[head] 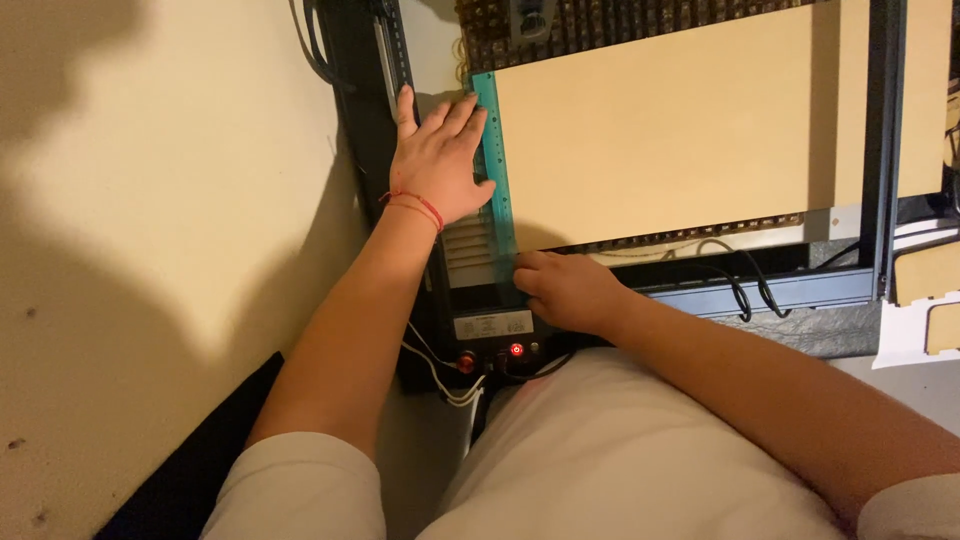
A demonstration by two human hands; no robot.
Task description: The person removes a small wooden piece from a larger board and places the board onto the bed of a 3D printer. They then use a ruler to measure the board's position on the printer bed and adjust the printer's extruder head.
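Matt wooden board (680,120); translucent, probably plastic ruler (497,180).

A small workshop: just right of the left hand (436,160) a thin board (670,120) lies on a honeycomb cutting bed (600,22) inside a black machine frame (884,140), with a control box (490,330) and loose cables (740,285) below it.

Teal ruler (497,170) flat along tan board (680,120) left edge, both hands on it.

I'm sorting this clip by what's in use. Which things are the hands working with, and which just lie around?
In use:
left hand flat on the teal ruler
right hand at the ruler's near end
tan board the ruler lies against

Lying about:
black cables
control box with red light
cut cardboard piece
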